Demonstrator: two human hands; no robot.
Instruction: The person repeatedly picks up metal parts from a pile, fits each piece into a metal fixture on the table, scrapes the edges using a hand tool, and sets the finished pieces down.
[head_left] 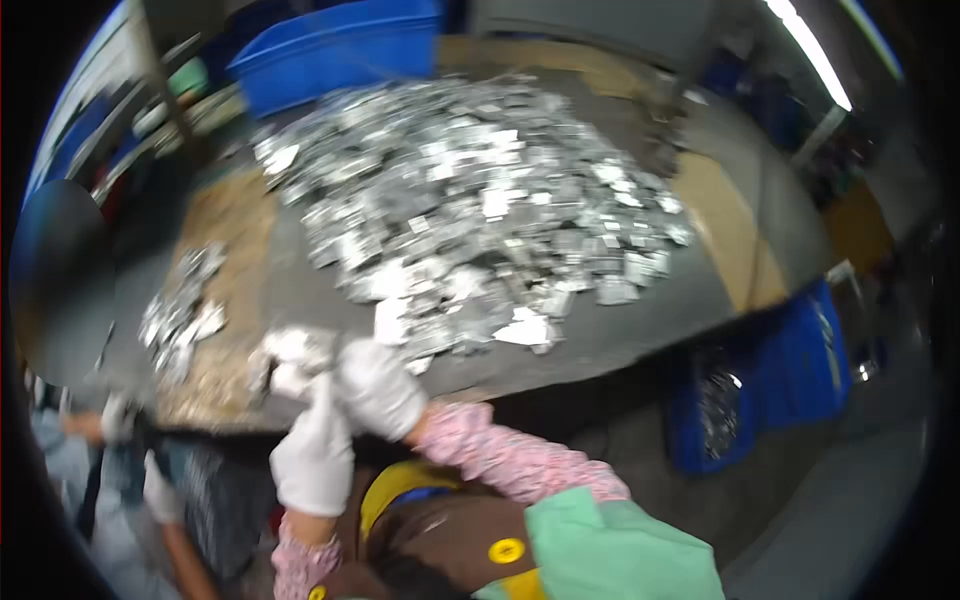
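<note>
My left hand (315,462), in a white glove, reaches up to the table's front edge. Its fingers look closed near a bright clump of silver metal pieces (298,345), but blur hides what is in them. Close against it on the right, my right hand (378,388) is also gloved in white and looks curled. Whatever it holds cannot be made out. Beyond both hands, a wide heap of small flat silver metal pieces (470,220) covers the middle of the dark table (300,255).
A smaller pile of metal pieces (185,310) lies on brown cardboard (235,225) at the left. A blue bin (340,55) stands at the back. Below the table's right edge are blue crates (800,360). At lower left, a co-worker's gloved hands (160,488) show.
</note>
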